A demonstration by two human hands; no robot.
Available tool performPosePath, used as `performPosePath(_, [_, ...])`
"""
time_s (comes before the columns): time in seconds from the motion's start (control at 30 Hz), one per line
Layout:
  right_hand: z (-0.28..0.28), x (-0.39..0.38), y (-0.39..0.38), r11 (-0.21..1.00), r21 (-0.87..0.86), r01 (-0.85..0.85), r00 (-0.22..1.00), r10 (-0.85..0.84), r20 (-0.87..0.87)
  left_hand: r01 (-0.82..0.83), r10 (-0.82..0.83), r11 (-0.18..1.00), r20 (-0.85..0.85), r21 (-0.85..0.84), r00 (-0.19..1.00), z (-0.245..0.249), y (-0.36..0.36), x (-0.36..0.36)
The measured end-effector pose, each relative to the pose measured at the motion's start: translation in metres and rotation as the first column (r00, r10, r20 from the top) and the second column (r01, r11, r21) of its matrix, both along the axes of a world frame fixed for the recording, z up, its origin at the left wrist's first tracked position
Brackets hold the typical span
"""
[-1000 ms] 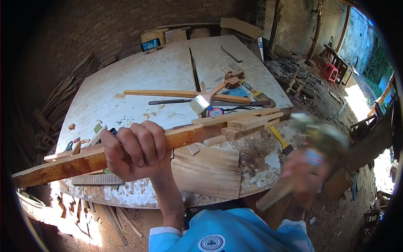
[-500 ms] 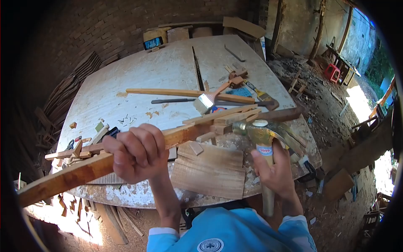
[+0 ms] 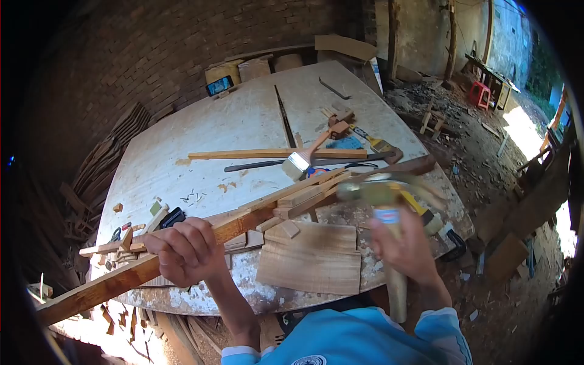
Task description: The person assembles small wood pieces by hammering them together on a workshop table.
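Note:
My left hand (image 3: 185, 250) is wrapped round a long wooden bar (image 3: 112, 287), which slants from the lower left up to the middle of the table. My right hand (image 3: 404, 246) grips the pale handle of a claw hammer (image 3: 395, 292). The hammer head, smeared by motion, overlaps the bar's far end in this view. Short wooden blocks (image 3: 298, 205) lie against the bar near that end. Below them, nearer my body, is a flat thin board (image 3: 310, 258) with a small wood chip on its upper edge.
On the worn white table (image 3: 164, 152) lie a wide paintbrush (image 3: 297, 164), a wooden strip (image 3: 267, 154), a dark metal bar (image 3: 252, 165), a yellow-handled brush (image 3: 380, 145) and loose nails (image 3: 193, 198). A phone (image 3: 219, 86) leans at the back. Behind right stands a red stool (image 3: 479, 95).
The far end of the wooden bar has come down onto the table's wood pieces. My left hand has moved down and left with it. The hammer has shifted slightly and is now blurred.

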State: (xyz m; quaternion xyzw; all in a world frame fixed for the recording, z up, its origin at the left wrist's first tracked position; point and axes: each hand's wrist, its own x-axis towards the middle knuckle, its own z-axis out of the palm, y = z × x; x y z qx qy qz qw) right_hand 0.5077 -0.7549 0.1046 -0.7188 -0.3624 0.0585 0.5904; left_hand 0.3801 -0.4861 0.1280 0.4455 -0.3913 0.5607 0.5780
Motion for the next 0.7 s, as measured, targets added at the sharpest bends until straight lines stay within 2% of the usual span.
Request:
performPosePath(0.03, [0.004, -0.005, -0.013, 0.999, 0.030, 0.045, 0.998, -0.044, -0.037, -0.032, 0.032, 0.999, -0.029, 0.008, 0.999, -0.004, 0.005, -0.006])
performPosePath(0.07, [0.010, -0.012, -0.020, 0.959, 0.252, 0.127, 0.991, -0.114, -0.066, -0.056, 0.055, 0.998, -0.037, -0.022, 0.998, -0.007, 0.010, -0.009])
performPosePath(0.1, [0.016, -0.018, -0.024, 0.864, 0.456, 0.215, 0.977, -0.181, -0.117, -0.072, 0.069, 0.995, -0.039, -0.064, 0.997, -0.009, 0.014, -0.011])
performPosePath(0.2, [0.026, -0.027, -0.027, 0.772, 0.565, 0.291, 0.950, -0.160, -0.270, -0.086, 0.076, 0.982, -0.062, -0.171, 0.995, -0.007, 0.015, -0.011])
performPosePath(0.23, [0.017, -0.022, -0.018, 0.921, 0.349, 0.172, 0.985, -0.158, -0.067, -0.051, 0.040, 0.980, -0.059, -0.192, 0.997, -0.001, 0.010, -0.011])
performPosePath(0.27, [0.010, -0.012, -0.004, 0.986, 0.145, 0.081, 0.997, -0.079, -0.017, -0.015, 0.003, 0.976, -0.055, -0.219, 0.998, 0.006, 0.002, -0.009])
performPosePath(0.3, [0.002, -0.002, 0.010, 0.998, -0.066, -0.017, 0.999, 0.020, 0.042, 0.014, -0.028, 0.966, -0.050, -0.257, 0.998, 0.007, -0.005, -0.007])
performPosePath(0.33, [-0.002, -0.001, 0.020, 0.972, -0.194, -0.136, 0.990, 0.124, -0.072, -0.009, -0.013, 0.967, -0.084, -0.254, 0.996, 0.002, 0.006, -0.005])
performPosePath(0.37, [-0.005, -0.006, 0.012, 0.977, -0.168, -0.131, 0.990, 0.121, -0.068, -0.095, 0.046, 0.943, -0.159, -0.319, 0.986, -0.004, 0.009, -0.003])
performPosePath(0.4, [-0.005, -0.002, 0.007, 0.983, -0.130, -0.132, 0.991, 0.130, -0.025, -0.145, 0.088, 0.947, -0.201, -0.288, 0.976, -0.010, 0.014, -0.001])
performPosePath(0.43, [0.004, -0.002, 0.002, 0.991, -0.094, -0.095, 0.995, 0.091, -0.045, -0.196, 0.134, 0.948, -0.246, -0.252, 0.960, -0.011, 0.019, 0.001])
performPosePath(0.5, [0.023, -0.007, -0.010, 0.999, 0.001, 0.046, 0.993, -0.046, -0.109, -0.225, 0.146, 0.923, -0.257, -0.313, 0.955, -0.004, 0.015, 0.003])
performPosePath(0.53, [0.033, -0.012, -0.014, 0.980, 0.167, 0.111, 0.991, -0.095, -0.099, -0.211, 0.138, 0.934, -0.253, -0.290, 0.958, 0.000, 0.016, 0.003])
performPosePath(0.6, [0.044, -0.010, -0.022, 0.895, 0.425, 0.135, 0.991, -0.117, -0.068, -0.166, 0.119, 0.970, -0.247, -0.176, 0.962, 0.015, 0.016, 0.005])
performPosePath(0.67, [0.066, -0.015, -0.019, 0.886, 0.461, 0.048, 0.999, -0.038, -0.031, -0.128, 0.105, 0.990, -0.270, -0.067, 0.957, 0.037, 0.016, 0.008])
performPosePath(0.7, [0.073, -0.017, -0.015, 0.879, 0.477, 0.007, 1.000, -0.003, -0.010, -0.065, 0.048, 0.996, -0.268, -0.054, 0.962, 0.050, 0.012, 0.012])
